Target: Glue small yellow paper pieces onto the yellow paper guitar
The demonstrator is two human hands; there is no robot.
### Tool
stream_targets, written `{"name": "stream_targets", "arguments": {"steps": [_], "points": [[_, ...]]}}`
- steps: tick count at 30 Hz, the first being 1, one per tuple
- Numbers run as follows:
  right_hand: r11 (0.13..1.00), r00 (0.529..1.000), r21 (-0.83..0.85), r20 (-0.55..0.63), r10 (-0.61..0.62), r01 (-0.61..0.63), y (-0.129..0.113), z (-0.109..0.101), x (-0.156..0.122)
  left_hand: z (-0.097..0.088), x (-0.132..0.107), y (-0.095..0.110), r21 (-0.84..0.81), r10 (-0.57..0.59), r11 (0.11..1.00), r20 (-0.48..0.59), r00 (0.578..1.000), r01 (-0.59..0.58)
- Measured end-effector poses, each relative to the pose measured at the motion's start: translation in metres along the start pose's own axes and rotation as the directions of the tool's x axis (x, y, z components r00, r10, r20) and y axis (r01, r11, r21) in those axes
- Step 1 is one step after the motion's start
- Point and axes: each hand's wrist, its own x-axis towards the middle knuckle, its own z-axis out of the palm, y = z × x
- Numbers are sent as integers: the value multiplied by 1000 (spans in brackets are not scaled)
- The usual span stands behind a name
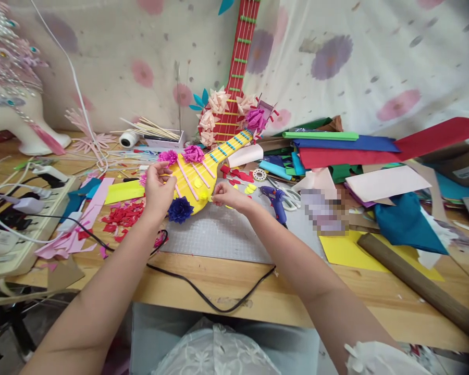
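Observation:
A yellow paper-covered lute-shaped instrument (pixel 185 177) lies tilted on the grey cutting mat (pixel 234 234), its neck pointing to the upper right. Pink strips cross its body, and magenta paper flowers (pixel 193 153) and a dark blue paper flower (pixel 180 209) sit along its edge. My left hand (pixel 160 190) is at the instrument's left edge, fingers curled together; what they hold is hidden. At the lower right edge, my right hand (pixel 230 197) pinches a small yellow paper piece (pixel 205 195) against the body.
A blue glue gun (pixel 274 200) and white-handled scissors (pixel 291 199) lie right of my right hand. Red paper scraps (pixel 123 219) and a power strip (pixel 31 229) are at left. A red instrument (pixel 234 104) stands behind. A black cable (pixel 214 307) loops over the table's front edge.

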Motion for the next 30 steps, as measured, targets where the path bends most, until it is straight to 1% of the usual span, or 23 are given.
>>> {"name": "stream_targets", "arguments": {"steps": [3, 9, 12, 14, 16, 17, 20, 21, 22, 24, 26, 30], "points": [[1000, 999, 19, 36, 18, -19, -2, -2, 1, 0, 2, -2, 19, 11, 1000, 9, 1000, -11], [999, 996, 45, 87, 12, -16, 0, -2, 6, 0, 6, -6, 46, 50, 998, 43, 998, -52], [999, 995, 37, 100, 24, -28, 1, -2, 8, 0, 6, -9, 116, 88, 988, 112, 990, -101], [999, 994, 34, 100, 35, -38, 0, -2, 9, -1, 3, -9, 194, 129, 967, 180, 975, -164], [998, 994, 42, 103, 47, -51, 0, -2, 8, -3, -2, -8, 288, 176, 924, 269, 947, -253], [997, 993, 53, 105, 56, -62, 0, -2, 8, -4, -6, -7, 337, 198, 890, 322, 926, -308], [988, 990, 116, 109, 93, -106, 0, -2, 7, -4, -20, -3, 462, 245, 745, 482, 841, -482], [983, 988, 138, 112, 103, -118, 0, -2, 6, -3, -25, -2, 492, 246, 695, 522, 817, -524], [980, 987, 156, 116, 110, -127, 0, -2, 5, -1, -29, -2, 521, 241, 652, 547, 802, -551], [976, 987, 174, 116, 110, -129, 0, -1, 3, 5, -38, -3, 569, 228, 580, 573, 787, -582], [978, 990, 169, 89, 109, -123, -2, -2, 0, 12, -43, -6, 600, 231, 530, 577, 783, -599], [982, 993, 151, -10, 118, -115, -8, -5, -5, 24, -47, -12, 636, 257, 501, 539, 802, -587]]}}
